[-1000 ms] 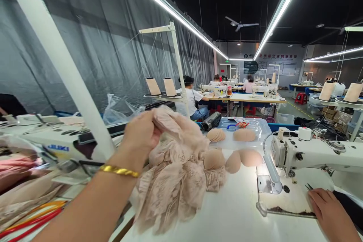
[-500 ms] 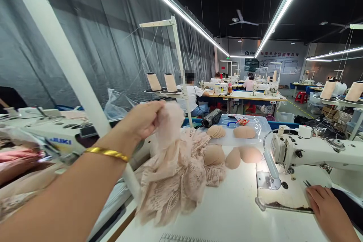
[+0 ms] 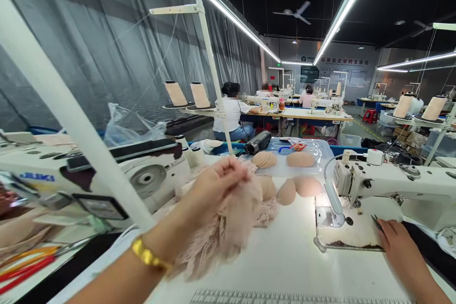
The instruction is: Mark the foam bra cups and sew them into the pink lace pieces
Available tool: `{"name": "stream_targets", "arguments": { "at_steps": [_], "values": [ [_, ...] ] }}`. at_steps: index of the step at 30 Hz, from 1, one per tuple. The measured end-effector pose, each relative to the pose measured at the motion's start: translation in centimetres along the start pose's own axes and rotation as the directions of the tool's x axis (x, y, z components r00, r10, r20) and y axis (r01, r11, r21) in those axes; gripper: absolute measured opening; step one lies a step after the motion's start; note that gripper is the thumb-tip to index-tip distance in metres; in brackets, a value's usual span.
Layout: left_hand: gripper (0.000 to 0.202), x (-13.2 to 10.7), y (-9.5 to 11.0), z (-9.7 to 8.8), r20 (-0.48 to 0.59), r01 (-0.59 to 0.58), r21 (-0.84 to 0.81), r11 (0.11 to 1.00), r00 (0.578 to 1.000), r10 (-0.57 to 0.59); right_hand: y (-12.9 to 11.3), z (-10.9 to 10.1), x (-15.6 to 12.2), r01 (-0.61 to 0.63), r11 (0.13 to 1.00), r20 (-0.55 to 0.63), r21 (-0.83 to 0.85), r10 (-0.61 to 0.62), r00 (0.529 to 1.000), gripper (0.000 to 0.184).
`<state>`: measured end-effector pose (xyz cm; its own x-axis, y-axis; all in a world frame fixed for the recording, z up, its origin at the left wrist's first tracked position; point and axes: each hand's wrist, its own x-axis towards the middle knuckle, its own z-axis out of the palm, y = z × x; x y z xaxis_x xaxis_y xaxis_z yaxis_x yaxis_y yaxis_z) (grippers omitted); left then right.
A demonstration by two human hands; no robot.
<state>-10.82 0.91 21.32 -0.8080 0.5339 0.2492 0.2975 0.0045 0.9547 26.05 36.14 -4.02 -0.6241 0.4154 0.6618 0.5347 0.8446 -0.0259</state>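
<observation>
My left hand (image 3: 213, 185) is closed on a bunch of beige lace fabric (image 3: 231, 223), holding it above the white sewing table (image 3: 285, 261); a gold bracelet sits on that wrist. My right hand (image 3: 399, 247) rests flat on the bed of the white sewing machine (image 3: 384, 185), beside small scissors or tweezers (image 3: 375, 221); its fingers look loosely extended. Several beige bra cups (image 3: 295, 187) lie behind the lace. More cups sit stacked on a clear plastic lid (image 3: 320, 149).
A second white sewing machine (image 3: 89, 171) stands at left behind a white thread-stand pole (image 3: 71, 118). Thread cones (image 3: 187, 95) stand on racks. Other people sit sewing at tables farther back. A grey curtain lines the left wall. A ruler is printed at the table's near edge.
My left hand has come down and rightward with the lace, which now hangs lower and blurred. The view has shifted left. The right hand has stayed on the machine bed.
</observation>
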Motion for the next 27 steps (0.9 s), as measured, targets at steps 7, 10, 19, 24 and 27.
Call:
{"name": "stream_targets", "arguments": {
  "at_steps": [7, 10, 19, 24, 27],
  "values": [
    [0.053, -7.6, -10.8, 8.2, 0.467, 0.279, -0.100, 0.955, 0.861, -0.203, -9.3, -7.3, 1.6, -0.152, 0.915, 0.195, 0.374, 0.083, 0.977, 0.030],
    [0.052, -8.4, -12.1, 9.4, 0.602, 0.289, -0.134, 0.948, 0.783, -0.154, -14.7, -10.4, 2.2, -0.233, 0.788, 0.350, 0.569, 0.024, 0.937, 0.030],
    [0.057, -8.7, -11.7, 10.5, 0.739, 0.301, -0.213, 0.930, 0.672, -0.048, -19.2, -10.1, 4.9, 0.266, 0.897, -0.004, 0.353, -0.282, 0.959, 0.021],
    [0.057, -9.0, -10.5, 11.1, 0.759, 0.295, -0.164, 0.941, 0.648, -0.071, -20.2, -8.9, 5.9, 0.453, 0.872, -0.158, 0.187, -0.429, 0.890, 0.027],
    [0.068, -9.0, -8.5, 10.9, 0.805, 0.297, -0.054, 0.953, 0.578, -0.135, -20.3, -9.2, 6.0, 0.464, 0.865, -0.170, 0.191, -0.436, 0.884, 0.034]
  ]
}}
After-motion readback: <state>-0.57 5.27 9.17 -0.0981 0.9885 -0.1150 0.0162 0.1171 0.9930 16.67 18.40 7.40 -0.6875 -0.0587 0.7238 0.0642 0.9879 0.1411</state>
